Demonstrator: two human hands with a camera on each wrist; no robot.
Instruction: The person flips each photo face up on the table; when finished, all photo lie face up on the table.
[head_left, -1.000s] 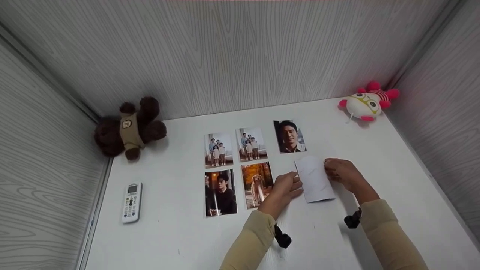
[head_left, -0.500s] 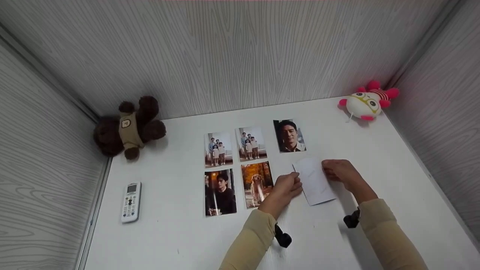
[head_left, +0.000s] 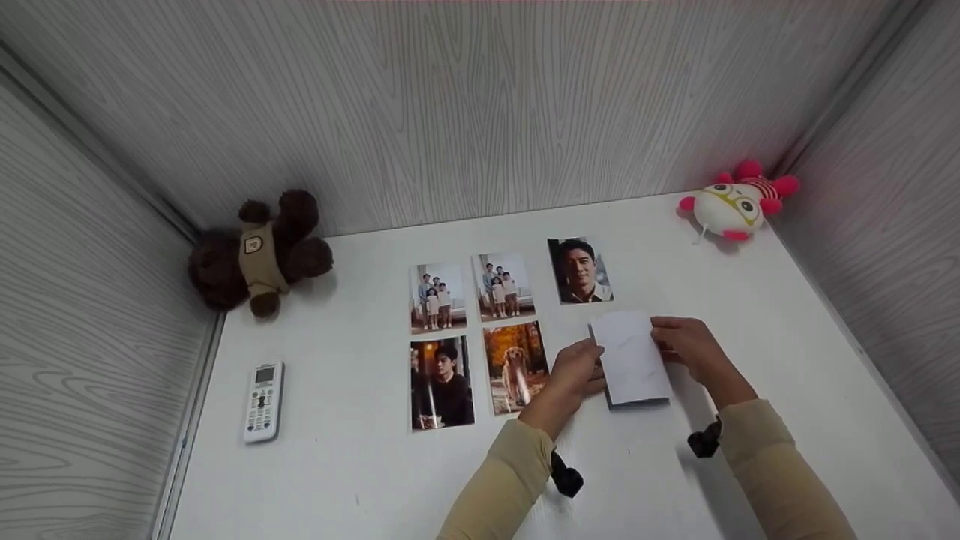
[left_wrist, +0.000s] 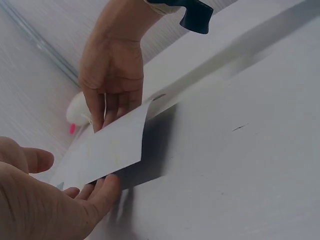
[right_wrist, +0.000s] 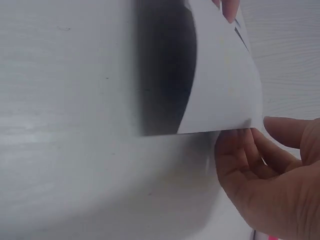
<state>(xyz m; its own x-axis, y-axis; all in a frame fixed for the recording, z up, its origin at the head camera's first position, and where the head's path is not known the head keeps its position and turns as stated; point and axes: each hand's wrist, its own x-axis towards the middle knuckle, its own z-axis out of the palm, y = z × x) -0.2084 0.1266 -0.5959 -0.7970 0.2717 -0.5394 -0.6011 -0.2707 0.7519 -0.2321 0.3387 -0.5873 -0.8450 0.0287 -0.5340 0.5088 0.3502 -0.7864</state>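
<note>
Back side up, a photo print [head_left: 634, 358] is held between both hands at the right end of the group of photos, its plain white back slightly bowed. My left hand [head_left: 576, 370] grips its left long edge, the fingers reaching under it in the left wrist view. On the opposite edge, near the far corner, my right hand [head_left: 691, 351] pinches it, with fingers [right_wrist: 235, 150] below and the thumb by the corner. A dark shadow under the print shows it raised off the white table [left_wrist: 240, 165]. Its picture side is hidden.
Two family photos [head_left: 437, 297] and a man's portrait [head_left: 580, 271] form the far row. Nearer lie a photo of a seated man [head_left: 441, 384] and a dog photo [head_left: 514, 367]. A remote control [head_left: 263, 401], brown teddy bear [head_left: 259, 255] and pink-and-white plush toy [head_left: 731, 206] lie around.
The print first dipped and turned slightly, then came back straighter and higher, with a dark shadow band now along its near edge. Both hands kept their hold and shifted only slightly.
</note>
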